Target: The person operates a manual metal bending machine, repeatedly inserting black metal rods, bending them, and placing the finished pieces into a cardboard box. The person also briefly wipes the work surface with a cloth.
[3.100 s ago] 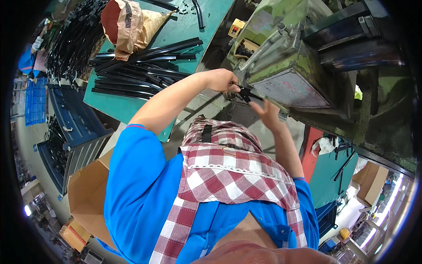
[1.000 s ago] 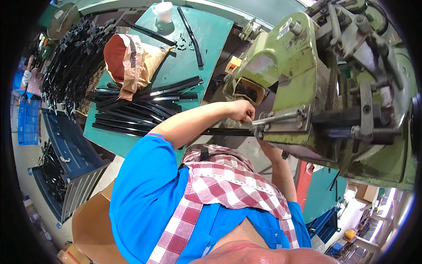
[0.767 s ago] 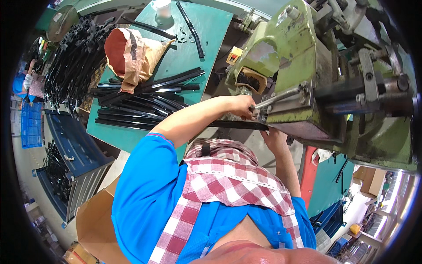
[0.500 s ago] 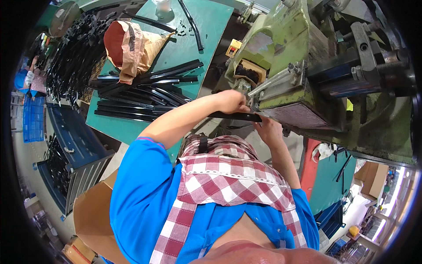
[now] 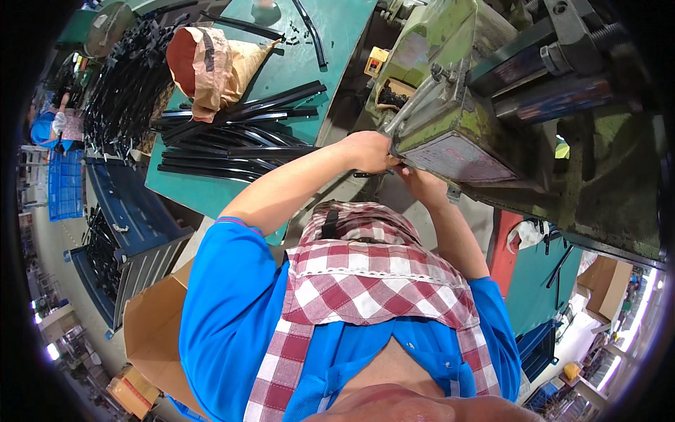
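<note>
1. L hand point(image 5: 371, 151) is at lower front corner of green machine point(image 5: 460, 149), fingers curled downward; its grip is partly hidden, so cannot tell if it is closed on sth.
2. R hand point(image 5: 425, 186) is just beside L hand, fingertips raised and partly covered; also cannot tell what it holds.
3. Short dark piece point(image 5: 364, 174) shows just under L hand, btwn bench point(image 5: 344, 32) and machine; prob. hands are so close together to steady it, but contact is unclear.
4. Metal lever point(image 5: 413, 104) is just above L hand, prob. mounted there for easy reach.
5. Black bars point(image 5: 218, 152) lie in loose pile at bench's near end, some ends toward its right edge, prob. for quick picking.
6. Paper sack point(image 5: 235, 67) lies beyond pile, mouth toward bench's left edge; contents not visible.
</note>
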A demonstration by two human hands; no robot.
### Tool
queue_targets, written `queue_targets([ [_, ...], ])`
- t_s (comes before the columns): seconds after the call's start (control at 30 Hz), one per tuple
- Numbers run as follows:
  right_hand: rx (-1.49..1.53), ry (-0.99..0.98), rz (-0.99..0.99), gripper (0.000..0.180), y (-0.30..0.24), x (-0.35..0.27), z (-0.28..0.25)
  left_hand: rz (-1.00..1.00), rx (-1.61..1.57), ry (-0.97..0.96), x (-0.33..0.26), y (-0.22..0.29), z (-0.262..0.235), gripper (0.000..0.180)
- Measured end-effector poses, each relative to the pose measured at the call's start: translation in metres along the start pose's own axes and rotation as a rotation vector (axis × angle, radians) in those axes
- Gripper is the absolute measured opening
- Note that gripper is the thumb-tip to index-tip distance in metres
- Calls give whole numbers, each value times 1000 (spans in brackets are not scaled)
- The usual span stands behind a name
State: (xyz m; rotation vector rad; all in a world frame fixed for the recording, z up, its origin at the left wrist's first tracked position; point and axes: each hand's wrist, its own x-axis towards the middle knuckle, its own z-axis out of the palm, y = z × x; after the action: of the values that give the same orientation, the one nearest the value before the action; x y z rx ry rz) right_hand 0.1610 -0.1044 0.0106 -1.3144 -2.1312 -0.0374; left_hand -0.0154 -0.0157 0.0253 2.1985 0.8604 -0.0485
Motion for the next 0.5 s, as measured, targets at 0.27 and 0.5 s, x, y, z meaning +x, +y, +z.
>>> queue_targets([
  [0.27, -71, -345, 260, 31, -2, -12, 15, 28, -81, 12, -15, -10, 1, 34],
  [0.5, -164, -467, 536, 36, 1, -16, 38, 109, -86, -5, -20, -19, -9, 32],
])
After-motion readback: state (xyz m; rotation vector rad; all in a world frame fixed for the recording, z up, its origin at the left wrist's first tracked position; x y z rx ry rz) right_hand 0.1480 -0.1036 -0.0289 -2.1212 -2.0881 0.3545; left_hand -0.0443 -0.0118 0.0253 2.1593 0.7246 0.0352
